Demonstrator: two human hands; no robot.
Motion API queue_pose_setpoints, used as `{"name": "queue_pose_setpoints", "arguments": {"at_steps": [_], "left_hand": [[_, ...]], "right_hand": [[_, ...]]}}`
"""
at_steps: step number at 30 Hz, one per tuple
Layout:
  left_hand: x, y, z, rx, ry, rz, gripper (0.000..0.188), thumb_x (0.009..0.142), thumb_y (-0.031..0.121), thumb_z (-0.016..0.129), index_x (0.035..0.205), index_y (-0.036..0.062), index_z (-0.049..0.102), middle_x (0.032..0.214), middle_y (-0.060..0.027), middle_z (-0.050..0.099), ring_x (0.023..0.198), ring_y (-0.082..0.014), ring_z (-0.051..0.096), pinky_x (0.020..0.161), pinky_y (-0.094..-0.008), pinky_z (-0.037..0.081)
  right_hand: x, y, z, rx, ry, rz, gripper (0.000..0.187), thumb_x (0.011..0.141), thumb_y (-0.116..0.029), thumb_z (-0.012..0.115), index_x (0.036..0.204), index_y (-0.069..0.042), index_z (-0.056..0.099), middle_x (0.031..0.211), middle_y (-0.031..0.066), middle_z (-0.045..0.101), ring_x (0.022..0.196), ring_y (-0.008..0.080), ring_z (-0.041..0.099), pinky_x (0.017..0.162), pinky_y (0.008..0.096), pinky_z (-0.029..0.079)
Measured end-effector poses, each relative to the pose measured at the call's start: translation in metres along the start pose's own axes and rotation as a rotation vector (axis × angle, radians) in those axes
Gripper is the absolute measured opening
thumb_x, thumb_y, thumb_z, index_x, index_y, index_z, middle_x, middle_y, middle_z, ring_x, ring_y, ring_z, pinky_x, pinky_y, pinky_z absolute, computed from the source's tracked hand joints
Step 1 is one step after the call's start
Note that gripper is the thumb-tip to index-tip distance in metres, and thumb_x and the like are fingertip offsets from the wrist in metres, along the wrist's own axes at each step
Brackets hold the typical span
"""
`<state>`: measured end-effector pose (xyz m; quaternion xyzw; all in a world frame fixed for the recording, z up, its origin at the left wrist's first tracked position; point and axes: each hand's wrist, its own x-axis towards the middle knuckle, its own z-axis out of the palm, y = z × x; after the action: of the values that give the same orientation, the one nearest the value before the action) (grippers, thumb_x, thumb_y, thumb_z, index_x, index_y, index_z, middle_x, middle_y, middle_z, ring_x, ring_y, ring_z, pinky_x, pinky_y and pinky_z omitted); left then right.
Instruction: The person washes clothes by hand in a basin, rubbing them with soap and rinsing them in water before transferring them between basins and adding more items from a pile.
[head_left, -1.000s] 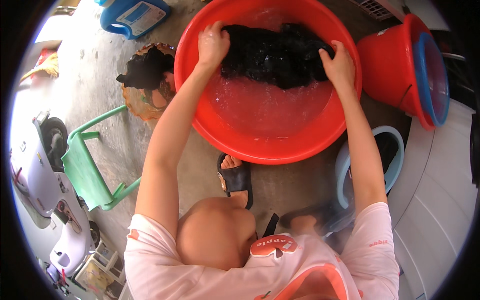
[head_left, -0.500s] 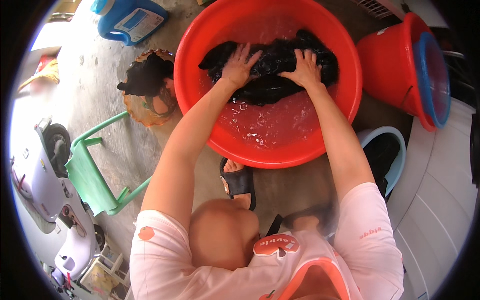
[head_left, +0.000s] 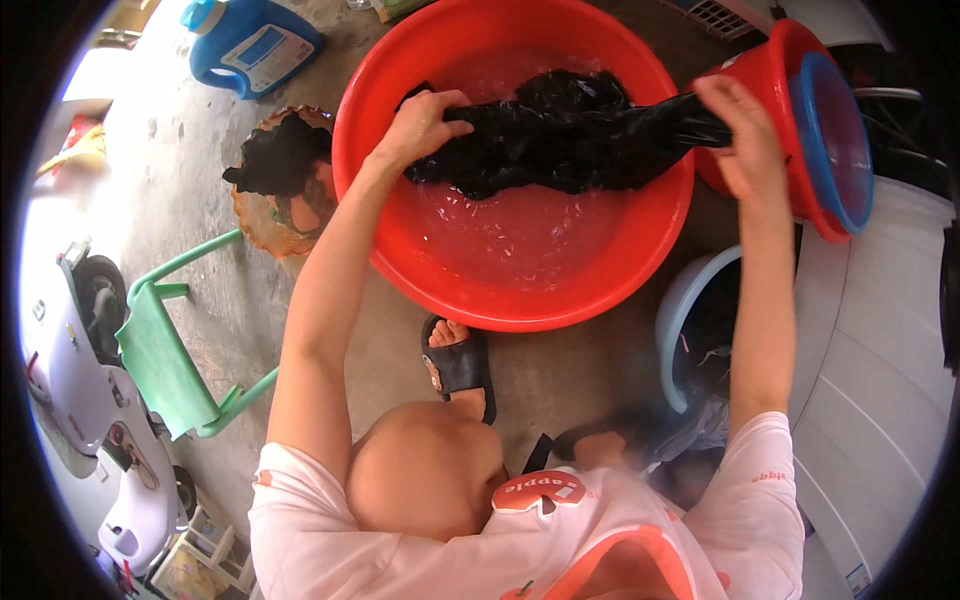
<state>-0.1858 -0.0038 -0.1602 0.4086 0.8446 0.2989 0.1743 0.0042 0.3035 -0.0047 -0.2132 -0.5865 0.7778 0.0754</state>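
Note:
A wet black garment (head_left: 560, 145) stretches across the big red basin (head_left: 530, 312), which holds some water. My left hand (head_left: 422, 125) grips its left end just inside the basin's left wall. At the right, my right hand (head_left: 742, 130) is closed on the other end, pulled up past the right rim, so the cloth between there and the basin is drawn taut. The middle of the garment sags low over the water. What kind of garment it is cannot be made out.
To the right stand a red bucket (head_left: 780, 50) with a blue basin (head_left: 838, 150) against it, and a pale blue tub (head_left: 672, 335) holding dark cloth. At left are a blue detergent bottle (head_left: 255, 50), an orange-rimmed basket (head_left: 262, 225) with dark cloth, a green stool (head_left: 165, 355) and a scooter (head_left: 85, 380).
Both hands lay spread on the garment before; now they grip its two ends. My right hand has moved right and lifted its end beyond the rim; my left has shifted left.

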Motion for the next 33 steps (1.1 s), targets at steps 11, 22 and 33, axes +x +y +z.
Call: {"name": "queue_pose_setpoints", "arguments": {"at_steps": [11, 22, 33], "left_hand": [[-0.011, 0.056, -0.092, -0.943, 0.114, 0.010, 0.020, 0.075, -0.008, 0.054, 0.083, 0.0086, 0.047, 0.084, 0.0028, 0.051, 0.085, -0.0069, 0.050, 0.078, -0.0236, 0.041], [-0.011, 0.048, -0.055, -0.771, 0.286, -0.275, 0.025, 0.087, 0.002, 0.042, 0.104, -0.0003, 0.059, 0.103, -0.0088, 0.064, 0.099, -0.0155, 0.060, 0.083, -0.0293, 0.047], [-0.014, 0.072, 0.112, 0.326, 0.142, 0.049, 0.062, 0.077, 0.033, 0.069, 0.126, 0.0033, 0.046, 0.125, -0.0142, 0.049, 0.112, -0.0321, 0.047, 0.090, -0.0411, 0.043]], "right_hand": [[-0.051, -0.160, -0.032, -0.537, 0.039, -0.485, 0.031, 0.090, -0.019, 0.058, 0.114, 0.001, 0.058, 0.108, 0.0162, 0.061, 0.090, 0.0193, 0.062, 0.076, 0.0288, 0.053], [-0.009, 0.051, 0.152, -0.353, -0.551, -0.215, 0.016, 0.090, -0.019, 0.058, 0.092, -0.003, 0.058, 0.093, 0.0046, 0.063, 0.084, 0.0138, 0.060, 0.072, 0.0287, 0.050], [0.014, 0.206, -0.005, -1.532, -0.059, -0.048, 0.058, 0.082, -0.026, 0.064, 0.130, -0.006, 0.040, 0.136, 0.0188, 0.037, 0.120, 0.0367, 0.043, 0.098, 0.0455, 0.040]]}}
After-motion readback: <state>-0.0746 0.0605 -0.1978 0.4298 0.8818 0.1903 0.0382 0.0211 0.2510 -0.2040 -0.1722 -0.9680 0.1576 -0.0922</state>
